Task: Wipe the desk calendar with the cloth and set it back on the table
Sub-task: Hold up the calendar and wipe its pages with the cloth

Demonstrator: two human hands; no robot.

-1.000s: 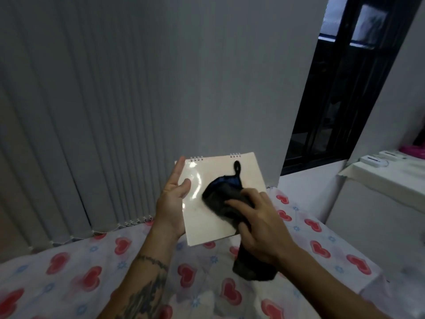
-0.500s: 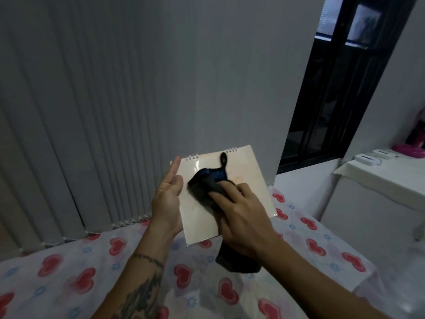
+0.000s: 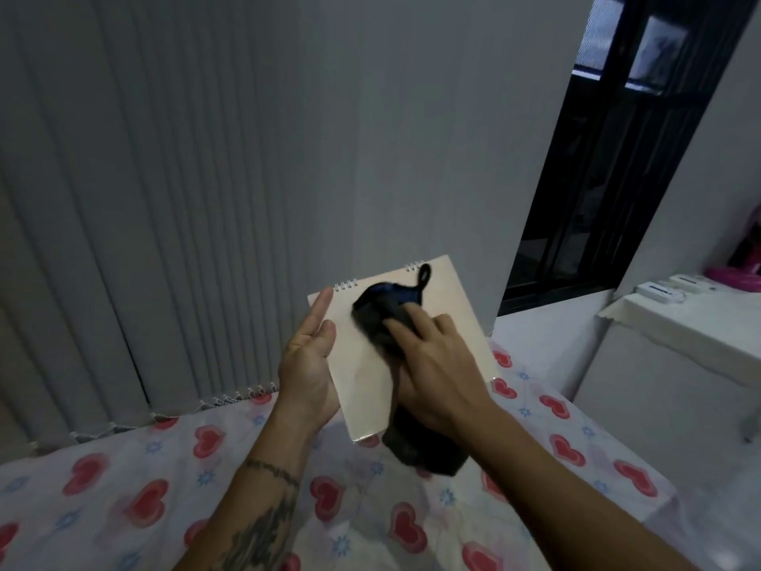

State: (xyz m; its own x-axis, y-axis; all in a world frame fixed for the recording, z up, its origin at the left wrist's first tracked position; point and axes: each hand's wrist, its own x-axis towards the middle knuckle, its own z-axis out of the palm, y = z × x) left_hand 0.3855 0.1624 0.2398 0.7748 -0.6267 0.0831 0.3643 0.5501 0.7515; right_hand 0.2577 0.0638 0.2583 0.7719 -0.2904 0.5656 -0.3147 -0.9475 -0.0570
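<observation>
A cream desk calendar with wire spiral binding along its top edge is held up above the table, its flat face tilted toward me. My left hand grips its left edge, thumb on the front. My right hand presses a dark cloth against the upper middle of the face. The cloth has a small loop at its top, and its loose end hangs below the calendar's lower edge.
The table below wears a white cover printed with red hearts. Grey vertical blinds hang behind it. A dark window is at the right, beside a white counter with small white boxes and a pink object.
My right hand slid the cloth up and to the left across the calendar's face. The calendar stays in my left hand, held slightly more upright.
</observation>
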